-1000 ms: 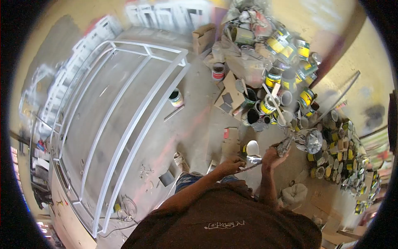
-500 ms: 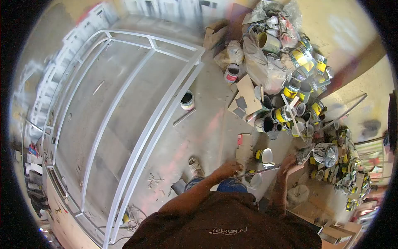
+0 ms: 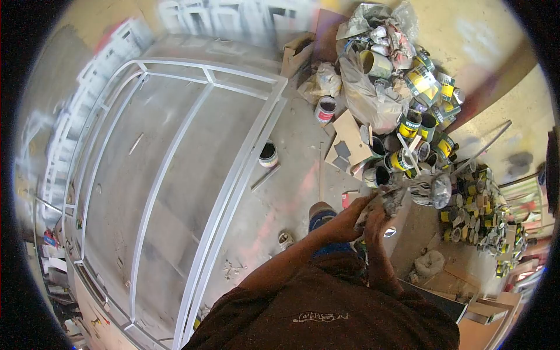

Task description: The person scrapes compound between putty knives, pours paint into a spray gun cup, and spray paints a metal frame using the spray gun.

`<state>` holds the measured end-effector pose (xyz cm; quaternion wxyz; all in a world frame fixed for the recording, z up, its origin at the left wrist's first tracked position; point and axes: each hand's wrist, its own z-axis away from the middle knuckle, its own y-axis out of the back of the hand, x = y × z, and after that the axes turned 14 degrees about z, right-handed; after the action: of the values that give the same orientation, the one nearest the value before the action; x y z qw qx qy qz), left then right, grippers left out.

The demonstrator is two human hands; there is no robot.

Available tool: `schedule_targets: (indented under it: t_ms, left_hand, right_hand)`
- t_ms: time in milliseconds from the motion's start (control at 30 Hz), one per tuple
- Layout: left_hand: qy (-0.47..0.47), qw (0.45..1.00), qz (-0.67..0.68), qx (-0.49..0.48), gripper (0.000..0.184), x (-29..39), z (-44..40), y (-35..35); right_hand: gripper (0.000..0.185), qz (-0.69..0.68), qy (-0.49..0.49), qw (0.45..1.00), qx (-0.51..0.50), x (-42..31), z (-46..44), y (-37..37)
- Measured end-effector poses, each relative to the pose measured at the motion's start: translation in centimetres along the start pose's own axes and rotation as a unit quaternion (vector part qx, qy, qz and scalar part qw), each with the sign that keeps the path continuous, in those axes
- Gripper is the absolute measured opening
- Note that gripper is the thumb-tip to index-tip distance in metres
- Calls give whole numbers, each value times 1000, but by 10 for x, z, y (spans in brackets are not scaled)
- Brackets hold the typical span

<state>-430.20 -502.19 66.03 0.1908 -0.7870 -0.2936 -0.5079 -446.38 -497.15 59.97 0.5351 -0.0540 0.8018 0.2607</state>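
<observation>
White covers the frame bars I can see; what's left, can't tell. Right hand grips a grey crusted object; left hand beside it, grip unclear.

A black-and-yellow can in the heap shows lettering like "BOTE", its ending unclear. Small pale script crosses the dark shirt, but its words cannot be read.
</observation>
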Motion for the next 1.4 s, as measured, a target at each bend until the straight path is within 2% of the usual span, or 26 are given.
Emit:
schedule_targets:
  t_ms: [67, 133, 200, 267, 300, 333, 400, 433, 467, 500, 533, 567, 600, 633, 667, 733, 800, 867, 933, 1033, 1067, 1133, 1200, 1233, 1267, 1400]
  left_hand:
    - [41, 998, 39, -25, 94, -8, -3, 8]
    - [128, 971, 200, 1, 99, -11, -4, 21]
    - [160, 959, 232, 25, 99, -31, 3, 33]
    - [163, 957, 218, 96, 103, -57, 7, 48]
    - [163, 973, 119, 115, 85, -77, 13, 61]
    - [169, 972, 118, 114, 85, -84, 12, 74]
    - [109, 983, 41, 145, 77, -97, 4, 105]
    - [175, 945, 166, 221, 66, -111, 5, 117]
    - [184, 942, 166, 227, 66, -124, 9, 133]
    - [258, 922, 185, 224, 61, -136, 7, 154]
    - [331, 895, 203, 220, 56, -150, 5, 168]
    - [341, 891, 201, 222, 56, -182, 21, 170]
    - [304, 887, 202, 283, 54, -228, 55, 169]
    - [266, 878, 202, 342, 52, -261, 68, 174]
    - [266, 854, 217, 391, 52, -277, 73, 182]
    - [310, 789, 249, 468, 51, -288, 70, 206]
    - [323, 738, 264, 530, 51, -297, 67, 226]
    - [329, 702, 267, 573, 51, -311, 63, 240]
    - [329, 679, 266, 600, 51, -328, 60, 250]
    - [332, 653, 263, 628, 51, -348, 59, 252]
    - [334, 645, 262, 636, 51, -354, 59, 249]
    - [342, 627, 260, 650, 51, -360, 57, 246]
    - [350, 615, 257, 658, 51, -365, 56, 245]
    - [353, 607, 258, 664, 51, -366, 55, 244]
    - [353, 602, 255, 669, 51, -366, 53, 244]
    - [363, 583, 255, 681, 51, -368, 50, 245]
  right_hand:
    - [66, 66, -28, 995, -70, -7, 8, -14]
    - [79, 130, -61, 979, -142, -17, 22, -36]
    - [81, 174, -80, 975, -111, -71, 30, -56]
    - [80, 266, 0, 929, -257, -94, 28, -74]
    - [60, 275, 91, 925, -247, -106, 27, -86]
    - [60, 274, 86, 925, -250, -79, 34, -101]
    - [61, 121, 122, 918, -359, -12, 54, -140]
    - [61, 120, 115, 916, -365, -14, 44, -152]
    - [63, 148, 138, 829, -521, -18, 30, -158]
    - [64, 169, 159, 714, -660, -19, 14, -173]
    - [64, 166, 155, 709, -667, -5, 2, -189]
    - [67, 135, 195, 725, -647, 12, -8, -202]
    - [69, 105, 232, 740, -622, 27, -17, -221]
    - [67, 63, 225, 780, -581, 12, -47, -244]
    - [67, 65, 207, 782, -585, 30, -60, -269]
    - [62, 56, 144, 803, -576, 88, -80, -310]
    - [52, 108, 100, 814, -562, 188, -77, -360]
    - [43, 154, 189, 800, -548, 266, -80, -415]
    - [34, 192, 195, 777, -567, 309, -86, -475]
    - [37, 147, 132, 787, -584, 374, -61, -577]
    - [40, 128, 98, 797, -583, 381, -52, -611]
    - [49, 74, 96, 779, -615, 388, -41, -675]
    - [57, 80, 56, 807, -582, 382, -25, -728]
    - [62, 74, 4, 798, -599, 375, -20, -749]
    - [67, 67, -48, 787, -612, 365, -18, -767]
    - [76, 78, -125, 744, -651, 313, -31, -792]
